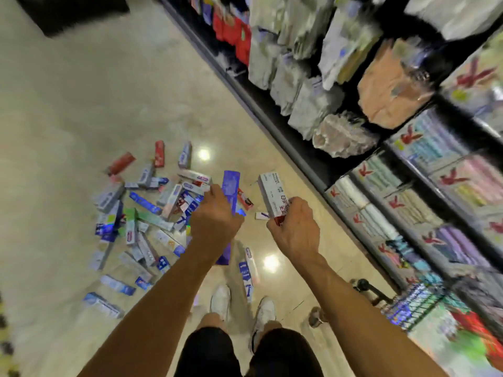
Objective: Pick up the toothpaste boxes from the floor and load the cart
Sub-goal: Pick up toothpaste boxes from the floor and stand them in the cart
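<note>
The pale polished floor (81, 104) fills the left of the view. A dark shelving run (299, 137) stocked with wrapped paper goods crosses the right side, too blurred for a closer reading.

The scattered toothpaste boxes (152, 208) lie in one loose heap on the floor ahead and to the left, many overlapping. Blur prevents an exact count, but I judge about three dozen, mostly blue and white, with about three red ones at the far edge. Two more lie apart from the heap, just beside the person's white shoes (220, 297).

One cart (413, 303), a green wire basket with a dark handle, stands at the lower right against the shelving, well apart from the heap.

The two hands are raised and near each other but not touching. The left hand (215, 219) is wrapped round the middle of one long blue box (231, 183), which sticks out above and below it. The right hand (294, 229) pinches one white box (272, 194) by its lower, red-printed end.

Risks, as I judge them:
- **White box:** it is held only by one end, so it could pivot or slip out on the way to the cart.
- **Boxes by the shoes:** a turn to the right could put a foot on them and crush them.
- **Cart:** the basket sits at the edge of the view, so a box dropped without looking could miss its rim and land back on the floor.
</note>
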A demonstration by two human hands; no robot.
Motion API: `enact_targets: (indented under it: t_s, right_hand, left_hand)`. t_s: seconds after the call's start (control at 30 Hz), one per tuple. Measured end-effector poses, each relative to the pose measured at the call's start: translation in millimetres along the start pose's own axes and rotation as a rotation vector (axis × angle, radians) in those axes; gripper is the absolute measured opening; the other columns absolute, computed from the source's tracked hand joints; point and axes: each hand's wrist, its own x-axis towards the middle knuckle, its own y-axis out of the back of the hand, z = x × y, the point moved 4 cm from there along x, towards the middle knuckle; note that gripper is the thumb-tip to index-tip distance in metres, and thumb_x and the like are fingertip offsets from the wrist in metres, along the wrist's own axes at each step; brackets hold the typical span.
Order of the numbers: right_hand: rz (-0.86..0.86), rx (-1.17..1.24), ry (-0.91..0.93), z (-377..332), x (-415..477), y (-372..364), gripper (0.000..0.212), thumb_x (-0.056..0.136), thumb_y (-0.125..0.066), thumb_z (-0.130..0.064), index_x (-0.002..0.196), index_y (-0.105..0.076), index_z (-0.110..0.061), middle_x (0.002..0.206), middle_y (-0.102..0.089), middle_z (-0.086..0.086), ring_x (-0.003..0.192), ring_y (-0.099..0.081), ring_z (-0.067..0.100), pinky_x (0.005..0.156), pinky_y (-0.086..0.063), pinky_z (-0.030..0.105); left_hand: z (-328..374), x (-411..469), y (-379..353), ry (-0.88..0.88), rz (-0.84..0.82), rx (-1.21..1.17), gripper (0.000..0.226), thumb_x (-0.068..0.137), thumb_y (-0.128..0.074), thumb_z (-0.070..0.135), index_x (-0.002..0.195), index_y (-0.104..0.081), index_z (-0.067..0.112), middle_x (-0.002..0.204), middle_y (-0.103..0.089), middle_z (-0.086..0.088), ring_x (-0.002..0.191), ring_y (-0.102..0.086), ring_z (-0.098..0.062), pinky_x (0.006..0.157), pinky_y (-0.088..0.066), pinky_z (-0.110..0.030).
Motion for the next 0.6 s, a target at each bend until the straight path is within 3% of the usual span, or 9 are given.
enact_targets:
  t_s: [0.13,0.27,0.43,0.6]
  right_hand:
    - [0.040,0.004,-0.079,-8.2,-23.8,83.4,0.047,0.080,-0.068,-0.047,0.110,-0.046,-0.019,0.106,-0.053,0.002,0.095,-0.056,0.026,0.067,-0.052,0.041]
    - [0.095,0.042,-0.231,-3.0,-45.2,145.0,0.049,0.074,-0.069,-0.051,0.104,-0.041,-0.024,0.103,-0.052,0.000,0.087,-0.054,0.021,0.064,-0.051,0.039]
    - [0.232,0.034,-0.394,11.2,-87.5,195.8,0.050,0.078,-0.069,-0.050,0.110,-0.042,-0.021,0.105,-0.052,-0.001,0.092,-0.055,0.021,0.064,-0.051,0.035]
    - [0.339,-0.007,-0.592,41.3,-157.4,225.4,0.043,0.082,-0.065,-0.049,0.108,-0.045,-0.020,0.107,-0.055,0.003,0.099,-0.057,0.027,0.067,-0.047,0.035]
  left_hand:
    - [43.3,-6.0,72.6,-0.024,-0.094,-0.072,0.066,0.078,-0.071,0.046,0.121,-0.038,0.009,0.116,-0.058,-0.011,0.104,-0.064,-0.037,0.070,-0.040,-0.038]
    - [79.6,-1.8,114.6,-0.171,-0.103,-0.055,0.064,0.080,-0.068,0.047,0.120,-0.036,0.009,0.114,-0.057,-0.012,0.097,-0.064,-0.037,0.070,-0.038,-0.037]
    - [121.9,-14.5,137.0,-0.400,-0.159,-0.020,0.058,0.079,-0.068,0.047,0.112,-0.035,0.015,0.106,-0.057,-0.006,0.076,-0.052,-0.025,0.066,-0.039,-0.033]
    - [173.6,-48.3,135.7,-0.638,-0.221,0.029,0.058,0.079,-0.068,0.049,0.113,-0.033,0.016,0.105,-0.057,-0.004,0.075,-0.051,-0.022,0.064,-0.039,-0.033]
